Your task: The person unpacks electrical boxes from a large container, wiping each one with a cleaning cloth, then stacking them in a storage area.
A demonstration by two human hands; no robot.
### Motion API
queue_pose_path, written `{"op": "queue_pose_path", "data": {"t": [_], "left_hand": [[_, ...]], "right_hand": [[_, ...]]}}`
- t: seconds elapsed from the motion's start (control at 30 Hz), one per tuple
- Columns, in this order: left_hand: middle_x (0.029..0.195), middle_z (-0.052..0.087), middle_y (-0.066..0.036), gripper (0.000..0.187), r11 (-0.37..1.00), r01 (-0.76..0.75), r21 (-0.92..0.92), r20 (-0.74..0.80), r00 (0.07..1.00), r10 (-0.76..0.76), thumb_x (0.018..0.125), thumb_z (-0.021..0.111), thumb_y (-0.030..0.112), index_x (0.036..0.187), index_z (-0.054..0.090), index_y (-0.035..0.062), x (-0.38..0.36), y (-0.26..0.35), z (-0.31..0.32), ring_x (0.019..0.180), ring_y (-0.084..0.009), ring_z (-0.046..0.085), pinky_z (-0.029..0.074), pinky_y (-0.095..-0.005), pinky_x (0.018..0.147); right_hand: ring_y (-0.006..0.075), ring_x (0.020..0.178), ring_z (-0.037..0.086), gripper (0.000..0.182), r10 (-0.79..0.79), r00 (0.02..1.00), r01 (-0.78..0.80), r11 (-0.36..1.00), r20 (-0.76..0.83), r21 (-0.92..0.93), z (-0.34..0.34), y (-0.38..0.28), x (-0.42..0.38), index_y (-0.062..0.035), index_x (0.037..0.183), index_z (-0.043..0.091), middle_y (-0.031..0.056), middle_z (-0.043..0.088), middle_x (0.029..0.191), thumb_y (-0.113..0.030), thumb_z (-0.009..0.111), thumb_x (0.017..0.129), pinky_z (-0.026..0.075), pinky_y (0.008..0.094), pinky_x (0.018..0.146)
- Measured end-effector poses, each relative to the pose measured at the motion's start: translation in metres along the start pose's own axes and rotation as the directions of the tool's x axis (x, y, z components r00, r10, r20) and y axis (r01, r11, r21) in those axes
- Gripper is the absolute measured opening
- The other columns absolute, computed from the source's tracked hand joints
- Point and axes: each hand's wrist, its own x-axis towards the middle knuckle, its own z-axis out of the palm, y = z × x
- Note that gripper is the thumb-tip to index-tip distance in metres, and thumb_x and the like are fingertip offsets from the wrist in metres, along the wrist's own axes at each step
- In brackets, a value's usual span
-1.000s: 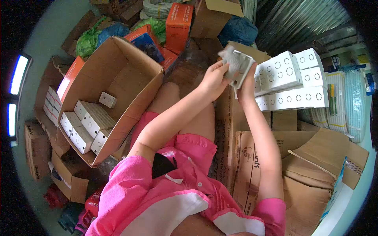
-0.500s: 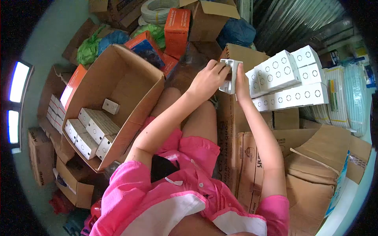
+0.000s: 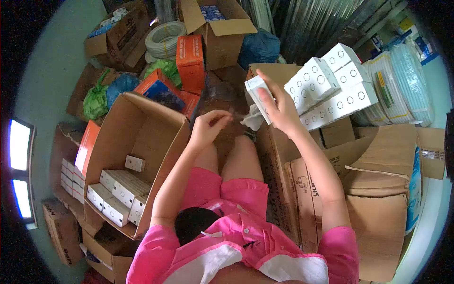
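My right hand [image 3: 280, 106] grips a white wall-mount electrical box [image 3: 259, 98], long and tilted, with round knockouts like those on the stacked boxes. Thumb and fingers close around its sides. My left hand [image 3: 210, 128] is apart from it, over my left thigh, fingers curled into a pinch with nothing showing in them. Between the hands, just below the held box, is a crumpled white scrap [image 3: 254, 118]. To the right of my right hand stand stacked white electrical boxes [image 3: 338, 83]. More white boxes [image 3: 120, 189] lie inside an open carton [image 3: 156, 111] on my left.
Orange boxes [image 3: 190, 64] and a cable coil [image 3: 165, 40] sit behind the open carton. Tubing coils [image 3: 411, 85] are at the right, beyond the stacked boxes. Brown cartons [image 3: 376, 189] crowd my right side. Plastic bags [image 3: 259, 47] lie at the back.
My left hand has come off the electrical box and moved left and down. The right hand now holds the box alone, turned differently. A white scrap has appeared below it. The view has shifted.
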Motion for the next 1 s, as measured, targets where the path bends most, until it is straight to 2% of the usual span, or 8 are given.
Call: {"op": "queue_pose_path", "data": {"t": [0.13,0.23,0.47,0.67,0.77,0.83,0.93,1.0], "left_hand": [[0.125,0.054,-0.009,0.053,0.893,-0.081,-0.442,0.218,0.956,0.195,0.092,0.062,0.015,0.137,0.037,0.0005,-0.007,0.016,0.028,0.104,-0.0159,0.057,0.046,-0.0308,0.093],[0.114,0.059,-0.011,0.052,0.752,0.125,-0.647,0.078,0.992,-0.098,0.091,0.067,0.020,0.132,0.043,-0.0020,-0.016,0.027,0.059,0.102,-0.0129,0.058,0.050,-0.0266,0.080],[0.082,0.066,-0.003,0.028,0.986,-0.126,-0.108,-0.297,0.951,0.089,0.093,0.064,0.024,0.103,0.067,-0.0023,-0.005,-0.001,0.026,0.076,-0.0069,0.056,0.045,-0.0240,0.065],[0.104,0.062,-0.003,0.028,0.734,0.087,-0.674,-0.211,0.929,-0.304,0.098,0.054,0.027,0.115,0.058,0.0058,-0.015,0.001,-0.030,0.092,-0.0129,0.059,0.048,-0.0302,0.076],[0.113,0.062,-0.008,0.031,0.820,0.054,-0.570,-0.128,0.980,-0.154,0.100,0.046,0.025,0.121,0.054,0.0041,-0.028,-0.046,-0.071,0.101,-0.0207,0.061,0.051,-0.0375,0.087],[0.107,0.062,-0.009,0.031,0.337,0.184,-0.924,0.125,0.974,-0.190,0.098,0.045,0.024,0.121,0.054,0.0060,-0.040,-0.056,-0.096,0.099,-0.0241,0.063,0.052,-0.0418,0.083],[0.088,0.057,-0.002,0.014,0.750,0.151,-0.644,-0.119,0.949,-0.293,0.096,0.048,0.023,0.099,0.057,0.0119,-0.040,-0.037,-0.096,0.081,-0.0161,0.059,0.049,-0.0324,0.074],[0.083,0.054,0.000,0.011,0.334,0.128,-0.934,0.022,0.952,-0.305,0.095,0.049,0.020,0.090,0.055,0.0128,-0.035,-0.033,-0.093,0.075,-0.0131,0.056,0.047,-0.0300,0.069]], "right_hand": [[0.0063,0.077,0.049,0.057,0.194,0.979,-0.202,0.950,0.056,0.238,0.012,-0.010,-0.001,-0.0111,0.141,0.046,0.0043,0.059,0.105,-0.050,0.042,0.099,0.043,0.0213,0.065],[0.0057,0.078,0.047,0.059,0.228,0.971,-0.237,0.918,0.066,0.319,0.028,0.005,-0.010,-0.0094,0.141,0.045,0.0002,0.057,0.103,-0.051,0.040,0.100,0.041,0.0200,0.066],[0.0176,0.121,0.048,0.063,0.219,0.953,-0.252,0.956,0.209,0.151,0.020,0.006,-0.019,-0.0072,0.143,0.041,0.0153,0.051,0.136,-0.052,0.040,0.099,0.035,0.0295,0.103],[0.0209,0.117,0.054,0.085,0.311,0.934,-0.337,0.930,0.175,0.145,0.006,-0.022,-0.007,-0.0058,0.143,0.041,0.0154,0.054,0.132,-0.066,0.057,0.084,0.040,0.0310,0.100],[0.0187,0.107,0.060,0.090,0.323,0.946,-0.324,0.945,0.035,0.032,-0.025,-0.039,0.012,-0.0078,0.141,0.044,0.0127,0.060,0.125,-0.067,0.065,0.078,0.046,0.0295,0.091],[0.0140,0.100,0.061,0.087,0.175,0.979,-0.194,0.961,-0.108,-0.199,-0.062,-0.045,0.030,-0.0087,0.137,0.050,0.0102,0.064,0.116,-0.064,0.070,0.074,0.047,0.0275,0.086],[0.0232,0.099,0.065,0.079,-0.048,0.955,-0.143,0.790,-0.292,-0.596,-0.110,-0.069,0.053,-0.0102,0.128,0.059,0.0151,0.066,0.110,-0.063,0.072,0.071,0.050,0.0344,0.084],[0.0357,0.103,0.063,0.075,-0.247,0.916,-0.118,0.590,-0.317,-0.799,-0.131,-0.055,0.070,-0.0110,0.125,0.061,0.0205,0.063,0.114,-0.062,0.071,0.071,0.050,0.0421,0.086]]}}
